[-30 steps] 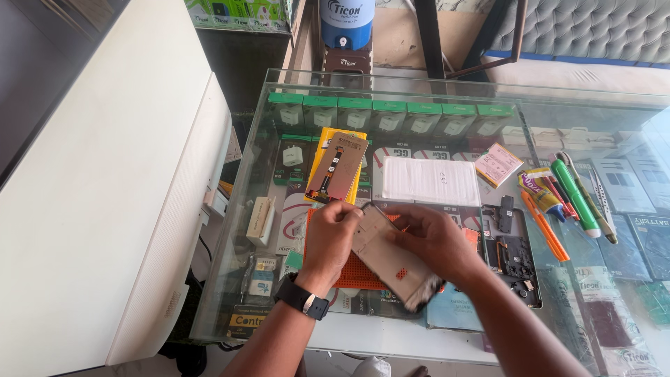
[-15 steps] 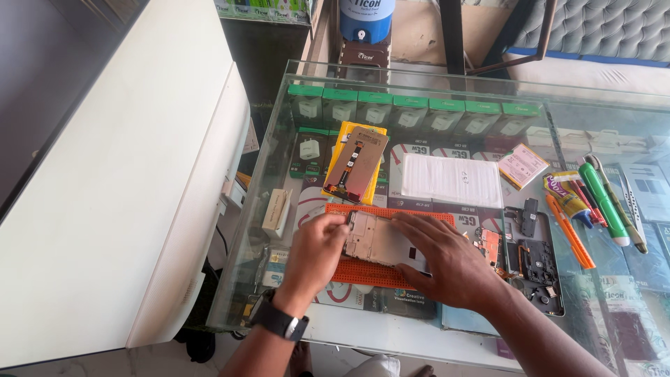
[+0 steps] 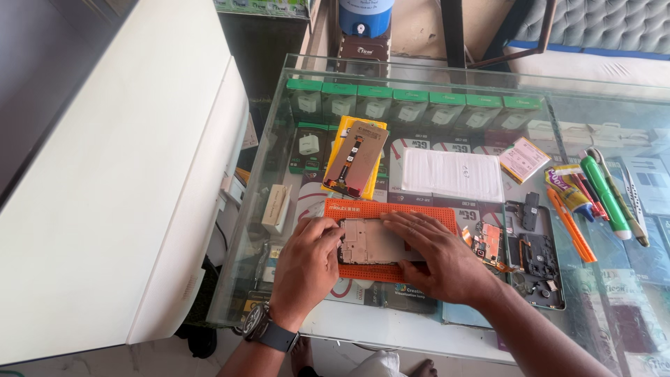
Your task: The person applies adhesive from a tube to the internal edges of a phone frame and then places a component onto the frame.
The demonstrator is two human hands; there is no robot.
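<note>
I had the phone frame [image 3: 373, 242] lying flat on the orange mat [image 3: 419, 211] near the front edge of the glass counter [image 3: 433, 328], so it sat level and couldn't slide. Left hand [image 3: 307, 265] pinned its left end, fingers curled down onto the edge. Right hand [image 3: 440, 255] lay palm-down over its right half, fingers spread flat, pressing rather than gripping. Circuit board [image 3: 486, 241] sat just right of the mat; probably loose, hard to tell.
</note>
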